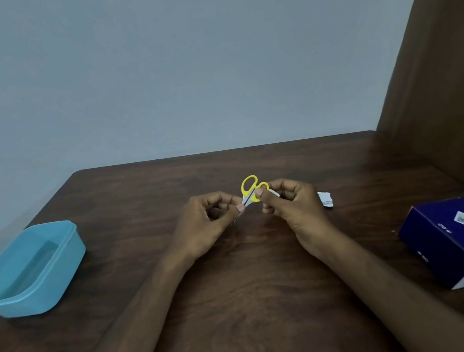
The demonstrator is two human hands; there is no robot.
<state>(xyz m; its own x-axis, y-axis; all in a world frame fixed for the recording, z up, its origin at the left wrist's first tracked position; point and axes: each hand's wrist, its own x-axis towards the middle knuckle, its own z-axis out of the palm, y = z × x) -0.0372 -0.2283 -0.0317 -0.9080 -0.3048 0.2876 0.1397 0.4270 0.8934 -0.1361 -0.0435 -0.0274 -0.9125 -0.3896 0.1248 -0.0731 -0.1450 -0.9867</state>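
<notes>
Head view: both forearms reach in from the near edge of the table (252,302) and meet over its middle. The left hand (209,221) pinches the blade end of 1 yellow scissors (243,187). The right hand (294,206) grips its handle with curled fingers, thumb on a ring. 1 white packet (325,199) lies just behind the right hand, 1 teal tub (31,294) at the left edge, and 1 blue box (455,238) at the right edge.

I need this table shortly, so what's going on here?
A person holds small yellow-handled scissors just above a dark wooden table. The left hand pinches the blade end, and the right hand pinches one handle loop. A small white packet lies on the table beside the right hand. A light blue plastic tub stands at the left and a dark blue cardboard box at the right.
</notes>
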